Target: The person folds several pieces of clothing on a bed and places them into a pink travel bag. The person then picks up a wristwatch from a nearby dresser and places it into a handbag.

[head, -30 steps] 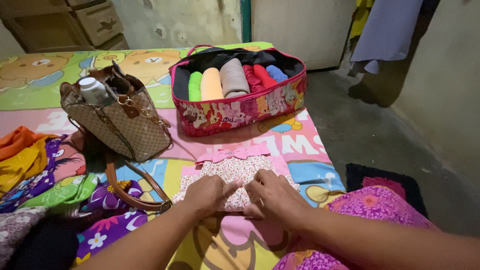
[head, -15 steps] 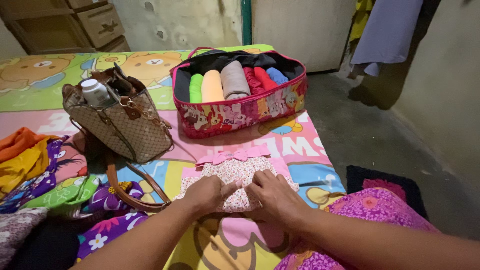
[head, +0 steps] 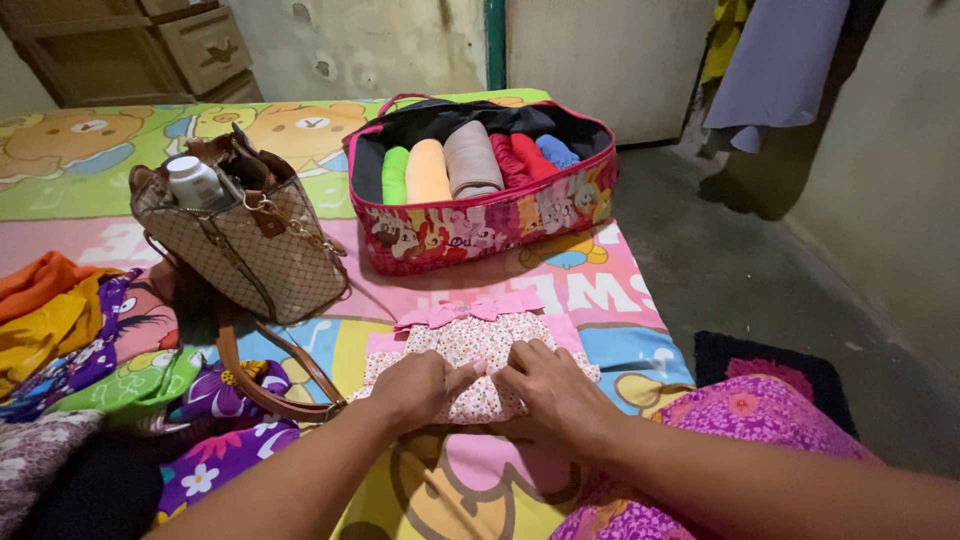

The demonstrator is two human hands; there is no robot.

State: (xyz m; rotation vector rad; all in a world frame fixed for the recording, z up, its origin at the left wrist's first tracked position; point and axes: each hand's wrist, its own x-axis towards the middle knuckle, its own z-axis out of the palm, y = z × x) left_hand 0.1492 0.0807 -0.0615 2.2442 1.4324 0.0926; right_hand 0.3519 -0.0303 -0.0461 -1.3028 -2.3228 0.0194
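Note:
A small pink-and-white dotted garment [head: 478,340] with a pink bow at its top lies flat on the colourful cartoon mat [head: 610,290]. My left hand [head: 420,388] presses on its lower left part, fingers curled over the fabric edge. My right hand [head: 553,392] rests on its lower right part, fingers gripping a fold. The two hands almost touch at the middle. Beyond the garment stands an open red printed zip case [head: 480,232] holding several rolled clothes in green, peach, beige, red and blue.
A brown checked handbag [head: 250,250] with a white bottle [head: 192,180] inside stands left of the garment, its strap lying near my left hand. A heap of bright clothes [head: 90,350] fills the left. Wooden drawers [head: 200,45] stand behind; bare concrete floor [head: 760,270] lies right.
Both hands have stayed on the lower edge of the garment, shifting only slightly; the fabric fold under them looks a little tighter. Nothing else moved.

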